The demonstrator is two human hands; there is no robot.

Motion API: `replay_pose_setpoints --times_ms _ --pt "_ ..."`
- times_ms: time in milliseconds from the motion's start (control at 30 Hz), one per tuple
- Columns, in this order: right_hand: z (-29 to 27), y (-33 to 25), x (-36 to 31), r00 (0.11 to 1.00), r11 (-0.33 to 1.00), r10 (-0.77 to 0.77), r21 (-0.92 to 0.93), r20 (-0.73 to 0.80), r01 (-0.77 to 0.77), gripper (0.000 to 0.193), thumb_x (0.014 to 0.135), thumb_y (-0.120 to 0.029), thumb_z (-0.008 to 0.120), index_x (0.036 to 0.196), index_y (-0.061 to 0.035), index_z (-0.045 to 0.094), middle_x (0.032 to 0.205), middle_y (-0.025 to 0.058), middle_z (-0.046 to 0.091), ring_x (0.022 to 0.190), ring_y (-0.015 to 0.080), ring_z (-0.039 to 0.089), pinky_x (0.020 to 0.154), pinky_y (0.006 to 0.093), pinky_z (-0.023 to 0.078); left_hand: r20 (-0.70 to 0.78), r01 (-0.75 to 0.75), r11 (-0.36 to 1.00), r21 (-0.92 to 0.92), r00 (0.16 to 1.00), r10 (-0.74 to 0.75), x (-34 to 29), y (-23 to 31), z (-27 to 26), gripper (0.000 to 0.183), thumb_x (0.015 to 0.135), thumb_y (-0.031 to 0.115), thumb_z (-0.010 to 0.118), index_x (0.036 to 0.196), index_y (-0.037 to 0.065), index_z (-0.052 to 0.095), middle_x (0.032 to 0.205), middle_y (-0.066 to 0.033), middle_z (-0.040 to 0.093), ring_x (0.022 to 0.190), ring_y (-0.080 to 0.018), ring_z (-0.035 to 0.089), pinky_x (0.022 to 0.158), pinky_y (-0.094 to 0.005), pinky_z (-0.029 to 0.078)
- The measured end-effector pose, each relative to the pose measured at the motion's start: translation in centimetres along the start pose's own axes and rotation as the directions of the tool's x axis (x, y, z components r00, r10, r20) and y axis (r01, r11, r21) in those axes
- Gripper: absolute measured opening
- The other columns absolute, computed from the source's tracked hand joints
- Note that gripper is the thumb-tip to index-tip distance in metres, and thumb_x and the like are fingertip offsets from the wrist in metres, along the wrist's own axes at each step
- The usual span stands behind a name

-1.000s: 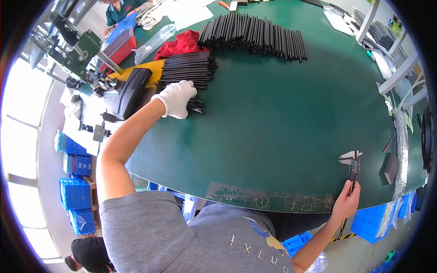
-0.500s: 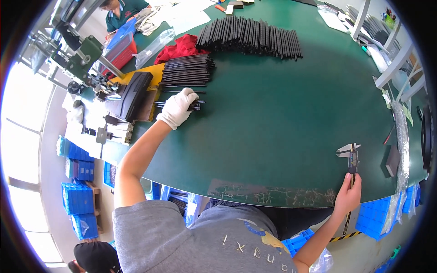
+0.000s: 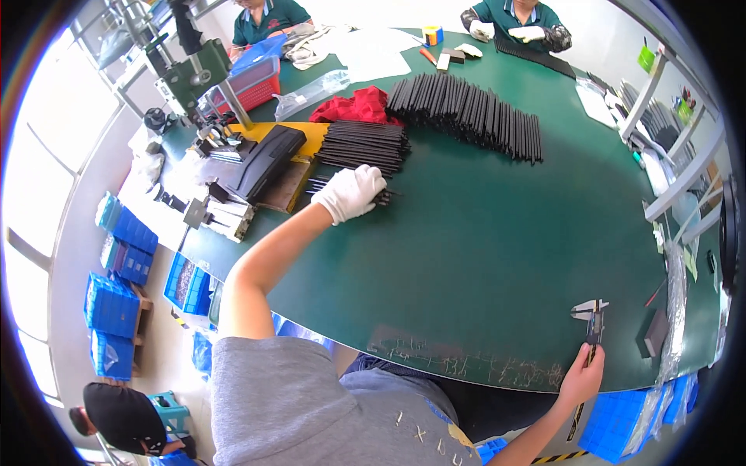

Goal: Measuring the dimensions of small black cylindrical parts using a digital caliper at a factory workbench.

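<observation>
My left hand (image 3: 353,193), in a white glove, is closed around a few thin black rods (image 3: 383,198); their ends poke out past the fingers and most of their length is hidden. Just beyond it lies a row of similar black rods (image 3: 364,146), side by side on the green table. At the right front, my bare right hand (image 3: 583,374) grips a caliper (image 3: 594,318) by its lower end, jaws pointing away from me over the table.
A larger stack of black rods (image 3: 470,116) lies farther back, beside a red cloth (image 3: 353,106). A black case (image 3: 268,163) and a green bench press (image 3: 198,74) stand at left. A dark block (image 3: 655,334) sits right of the caliper. Two co-workers (image 3: 272,19) (image 3: 517,19) are across the table.
The view has tilted up, bringing the gloved co-worker at the far side into sight. My left hand with its rods looks slightly closer to the row; my right hand keeps holding the caliper.
</observation>
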State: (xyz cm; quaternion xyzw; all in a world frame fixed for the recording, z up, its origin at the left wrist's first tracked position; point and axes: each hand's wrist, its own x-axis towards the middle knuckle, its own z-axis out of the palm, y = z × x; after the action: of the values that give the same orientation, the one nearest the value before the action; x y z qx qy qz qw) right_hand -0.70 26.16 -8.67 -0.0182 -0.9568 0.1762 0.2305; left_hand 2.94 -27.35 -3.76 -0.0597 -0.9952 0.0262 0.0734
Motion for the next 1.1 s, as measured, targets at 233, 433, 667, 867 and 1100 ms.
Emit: replay_pose_setpoints --times_ms 233,433,667,867,1100 --pt "-0.3 -0.5 0.3 1.000 0.999 -0.010 -0.032 -0.003 0.010 0.033 0.089 -0.037 0.056 0.105 -0.0088 0.061 0.089 0.0111 0.065 0.077 0.0306 0.063 0.063 0.0387 0.048 -0.374 -0.025 0.958 -0.284 0.923 -0.087 0.6 4.7 -1.7 0.033 0.068 0.005 0.069 0.096 0.005 0.053 0.077 -0.0079 0.058 0.065 -0.0278 0.058 0.061 -0.0365 0.048" --pt "-0.4 -0.8 0.1 0.998 0.997 0.012 -0.081 -0.063 -0.018 0.035 0.086 -0.039 0.060 0.102 -0.0085 0.062 0.092 0.0134 0.066 0.080 0.0340 0.063 0.065 0.0403 0.049 -0.175 -0.293 -0.119 -0.949 0.801 -0.572 4.7 16.2 -4.4 0.011 0.088 0.003 0.054 0.097 0.004 0.048 0.067 0.0008 0.048 0.058 -0.0054 0.045 0.054 -0.0217 0.040" --pt "-4.9 -2.2 -0.4 0.983 0.832 0.166 0.524 0.072 -0.179 0.027 0.083 -0.017 0.069 0.099 0.0022 0.060 0.074 -0.0020 0.054 0.065 0.0053 0.045 0.059 0.0212 0.039 -0.180 -0.278 -0.384 -0.880 0.945 -0.272 7.2 26.2 -3.8 0.011 0.085 -0.001 0.056 0.092 0.003 0.050 0.066 0.0016 0.052 0.055 -0.0030 0.047 0.049 -0.0201 0.039" --pt "-10.9 -4.2 -1.9 0.990 0.860 0.132 0.502 -0.044 -0.092 0.025 0.085 -0.013 0.063 0.106 0.0008 0.057 0.074 -0.0022 0.053 0.066 0.0047 0.045 0.059 0.0197 0.037 -0.192 -0.195 -0.334 -0.922 0.980 -0.042 8.1 28.7 -4.4 0.012 0.084 0.005 0.065 0.085 0.004 0.053 0.064 0.0012 0.054 0.054 -0.0037 0.049 0.048 -0.0205 0.040" --pt "-11.9 -6.8 -0.6 0.988 0.948 0.026 0.317 -0.152 0.023 0.026 0.083 -0.013 0.063 0.106 0.0005 0.058 0.074 0.0027 0.055 0.061 0.0089 0.048 0.056 0.0207 0.039 -0.256 -0.202 -0.302 -0.932 0.954 0.153 8.1 27.6 -4.6 0.010 0.085 0.004 0.065 0.088 0.003 0.055 0.074 -0.0019 0.060 0.064 -0.0067 0.055 0.058 -0.0213 0.046"
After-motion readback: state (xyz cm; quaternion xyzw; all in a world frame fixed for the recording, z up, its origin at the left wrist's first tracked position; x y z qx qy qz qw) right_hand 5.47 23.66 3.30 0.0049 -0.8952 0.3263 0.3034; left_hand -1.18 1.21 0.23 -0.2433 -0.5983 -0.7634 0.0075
